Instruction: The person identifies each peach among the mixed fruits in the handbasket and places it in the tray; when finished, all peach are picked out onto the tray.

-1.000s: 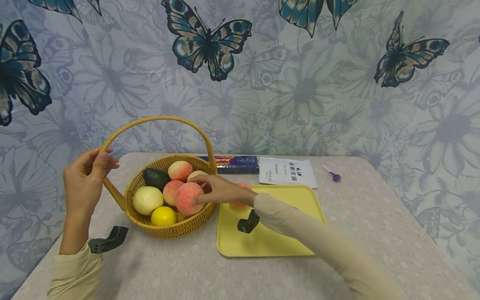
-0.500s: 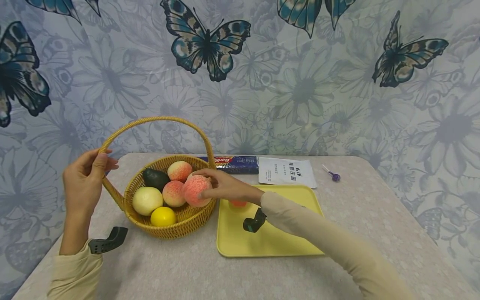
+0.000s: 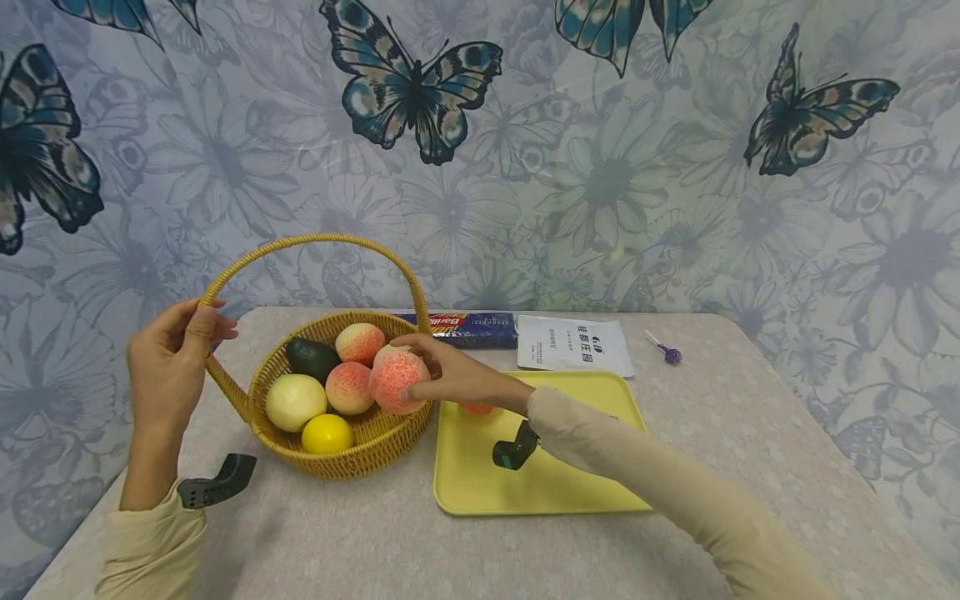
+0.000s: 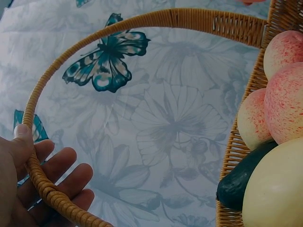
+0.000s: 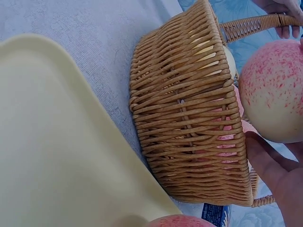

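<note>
My left hand (image 3: pixel 168 358) holds the left side of the handle (image 3: pixel 330 237) of a wicker basket (image 3: pixel 330 465). In the left wrist view, its thumb and fingers (image 4: pixel 78 179) lie round the handle. Near the basket's right rim, my right hand (image 3: pixel 461 372) grips a pink peach (image 3: pixel 400 380) between thumb and fingers, raised above the other fruit. Inside the basket lie two more peaches (image 3: pixel 349 387), a dark green avocado (image 3: pixel 312 358), a pale round fruit (image 3: pixel 296 402) and a yellow lemon (image 3: pixel 327 433). The held peach partly hides another fruit behind it.
Right of the basket lies a yellow tray (image 3: pixel 555 492); a peach (image 5: pixel 182 221) on it is mostly hidden by my right hand in the head view. Behind are a blue spaghetti box (image 3: pixel 480 330) and a white packet (image 3: pixel 573 343). A purple lollipop (image 3: pixel 671 355) lies farther right.
My right hand has moved the peach up and to the right, from among the fruit to above the basket's right rim. The left hand has stayed on the handle.
</note>
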### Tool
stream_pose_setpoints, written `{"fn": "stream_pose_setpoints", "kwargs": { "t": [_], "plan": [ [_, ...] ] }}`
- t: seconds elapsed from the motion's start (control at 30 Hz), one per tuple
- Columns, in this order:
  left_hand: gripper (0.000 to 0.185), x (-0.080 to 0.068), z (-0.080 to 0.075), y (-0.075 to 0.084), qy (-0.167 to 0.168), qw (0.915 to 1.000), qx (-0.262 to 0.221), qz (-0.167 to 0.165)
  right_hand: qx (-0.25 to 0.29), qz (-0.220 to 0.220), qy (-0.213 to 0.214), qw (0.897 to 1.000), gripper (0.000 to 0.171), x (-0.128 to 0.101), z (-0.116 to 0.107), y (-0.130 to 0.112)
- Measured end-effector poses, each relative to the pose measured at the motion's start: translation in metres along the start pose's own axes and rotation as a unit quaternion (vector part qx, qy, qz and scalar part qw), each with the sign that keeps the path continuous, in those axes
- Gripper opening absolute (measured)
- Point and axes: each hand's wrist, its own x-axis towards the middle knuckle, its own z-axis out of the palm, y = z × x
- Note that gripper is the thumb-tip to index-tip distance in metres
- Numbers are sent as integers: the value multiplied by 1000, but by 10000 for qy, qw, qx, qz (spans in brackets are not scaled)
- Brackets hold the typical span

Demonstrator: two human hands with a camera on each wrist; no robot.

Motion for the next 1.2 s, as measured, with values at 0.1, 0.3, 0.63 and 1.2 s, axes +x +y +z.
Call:
{"fn": "stream_pose_setpoints", "kwargs": {
  "t": [0.1,0.3,0.63,1.2],
  "plan": [
    [27,0,0,0,-9,10000,4,-18,157,9,122,9998,64,-1,0,-1],
    [28,0,0,1,-24,9999,11,-133,30,104,318,9994,62,-8,-2,-11],
    [28,1,0,1,-14,9999,12,-124,-5,337,402,9986,62,-20,-11,-9],
    [28,0,0,2,26,9999,-44,-143,-79,374,472,9982,59,-40,-26,8]
  ]
}}
